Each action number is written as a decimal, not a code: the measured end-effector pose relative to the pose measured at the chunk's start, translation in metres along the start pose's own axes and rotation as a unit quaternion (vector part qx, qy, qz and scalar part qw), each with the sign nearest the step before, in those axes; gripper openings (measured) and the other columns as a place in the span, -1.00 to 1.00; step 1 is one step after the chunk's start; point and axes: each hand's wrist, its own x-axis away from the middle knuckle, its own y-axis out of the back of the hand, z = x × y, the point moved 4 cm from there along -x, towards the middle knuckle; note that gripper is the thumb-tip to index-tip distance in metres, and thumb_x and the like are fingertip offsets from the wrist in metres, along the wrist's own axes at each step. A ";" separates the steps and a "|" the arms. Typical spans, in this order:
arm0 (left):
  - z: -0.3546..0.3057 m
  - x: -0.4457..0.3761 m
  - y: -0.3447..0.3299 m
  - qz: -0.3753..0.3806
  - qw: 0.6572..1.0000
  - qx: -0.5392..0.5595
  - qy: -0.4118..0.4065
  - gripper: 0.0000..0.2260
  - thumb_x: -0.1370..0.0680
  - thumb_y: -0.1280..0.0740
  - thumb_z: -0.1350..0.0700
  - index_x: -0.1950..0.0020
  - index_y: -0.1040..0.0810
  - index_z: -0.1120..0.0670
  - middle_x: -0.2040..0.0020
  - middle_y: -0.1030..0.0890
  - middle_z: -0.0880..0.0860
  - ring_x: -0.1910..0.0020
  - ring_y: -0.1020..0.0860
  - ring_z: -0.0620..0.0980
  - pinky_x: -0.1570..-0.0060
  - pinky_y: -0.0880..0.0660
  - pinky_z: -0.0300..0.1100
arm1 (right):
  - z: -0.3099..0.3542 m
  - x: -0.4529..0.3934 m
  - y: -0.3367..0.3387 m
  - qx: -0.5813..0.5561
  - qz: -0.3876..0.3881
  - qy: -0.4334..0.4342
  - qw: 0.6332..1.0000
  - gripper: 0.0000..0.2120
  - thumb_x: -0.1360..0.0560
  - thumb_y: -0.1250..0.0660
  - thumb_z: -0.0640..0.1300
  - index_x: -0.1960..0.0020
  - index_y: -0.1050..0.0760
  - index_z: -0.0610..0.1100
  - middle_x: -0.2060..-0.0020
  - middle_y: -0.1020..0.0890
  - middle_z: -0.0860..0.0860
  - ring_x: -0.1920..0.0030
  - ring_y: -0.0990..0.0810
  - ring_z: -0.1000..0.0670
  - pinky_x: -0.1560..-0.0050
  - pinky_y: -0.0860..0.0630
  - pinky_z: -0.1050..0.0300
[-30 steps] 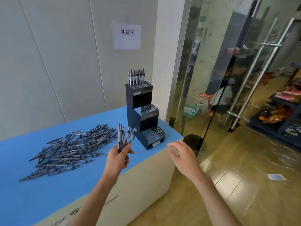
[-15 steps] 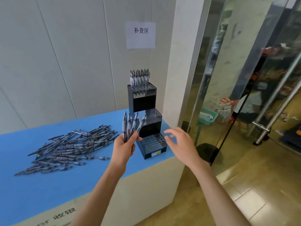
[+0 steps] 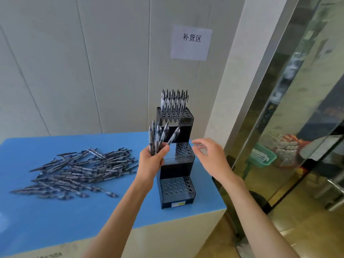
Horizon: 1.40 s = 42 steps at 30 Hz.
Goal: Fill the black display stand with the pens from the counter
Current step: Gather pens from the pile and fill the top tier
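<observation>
1. Left hand (image 3: 151, 162), frame centre: fist closed round a fanned bunch of grey-and-black pens (image 3: 160, 135), tips up, likely so singles can be pulled off.
2. Right hand (image 3: 211, 158): fingers spread, holding nothing, just right of the bunch.
3. Black three-tier perforated display stand (image 3: 176, 183), centre-right on the blue counter (image 3: 55, 220): top tier partly filled, lower two empty.
4. Loose pen pile (image 3: 74, 172) lies centre-left.
</observation>
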 end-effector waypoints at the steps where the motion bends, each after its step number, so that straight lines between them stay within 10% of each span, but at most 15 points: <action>1: 0.001 -0.005 -0.003 -0.006 1.000 0.000 0.002 -0.88 -0.59 -0.45 0.12 -0.05 -0.66 0.17 0.22 -0.46 0.15 0.40 -0.34 -0.04 0.47 -0.30 -0.29 | -0.002 -0.007 0.000 -0.018 0.001 0.000 1.000 -0.79 -0.63 -0.31 -0.05 -0.23 -0.60 -0.01 -0.11 -0.62 0.14 -0.09 -0.59 0.15 -0.17 -0.49 0.19; 10: -0.003 -0.036 -0.039 -0.050 0.998 -0.025 0.000 -0.92 -0.55 -0.50 0.12 0.03 -0.72 0.12 0.43 -0.51 -0.07 0.42 -0.39 -0.03 0.37 -0.38 -0.22 | -0.012 -0.072 -0.001 -0.325 0.036 -0.067 0.943 -0.89 -0.59 -0.38 -0.11 -0.04 -0.65 -0.11 0.10 -0.74 0.02 0.09 -0.70 0.08 0.15 -0.50 0.40; 23: -0.024 -0.066 -0.057 -0.117 0.992 -0.045 -0.029 -0.79 -0.61 -0.42 0.01 0.05 -0.67 0.15 0.29 -0.63 0.12 0.46 -0.36 -0.01 0.42 -0.28 -0.17 | -0.014 -0.150 0.010 -0.498 0.028 -0.091 0.862 -0.87 -0.55 -0.39 -0.31 -0.08 -0.61 -0.33 0.13 -0.72 -0.24 0.12 -0.74 -0.20 0.07 -0.68 0.05; 32: -0.029 -0.068 -0.024 -0.177 0.983 -0.014 -0.041 -0.84 -0.68 -0.30 0.09 -0.12 -0.57 0.17 0.07 -0.72 0.07 0.48 -0.35 -0.09 0.50 -0.29 -0.26 | -0.014 -0.220 0.058 -0.278 -0.158 0.061 0.946 -0.90 -0.55 -0.37 -0.27 0.11 -0.64 -0.15 0.30 -0.70 -0.08 0.28 -0.73 -0.06 0.11 -0.69 -0.07; 42: -0.038 -0.068 -0.018 -0.161 0.983 -0.040 -0.074 -0.79 -0.69 -0.29 0.03 -0.13 -0.60 0.16 0.02 -0.74 -0.01 0.47 -0.37 -0.06 0.48 -0.31 -0.29 | -0.014 -0.233 0.041 -0.199 -0.115 0.114 0.967 -0.92 -0.55 -0.39 -0.27 0.05 -0.67 -0.18 0.28 -0.71 -0.08 0.27 -0.72 -0.05 0.16 -0.69 -0.11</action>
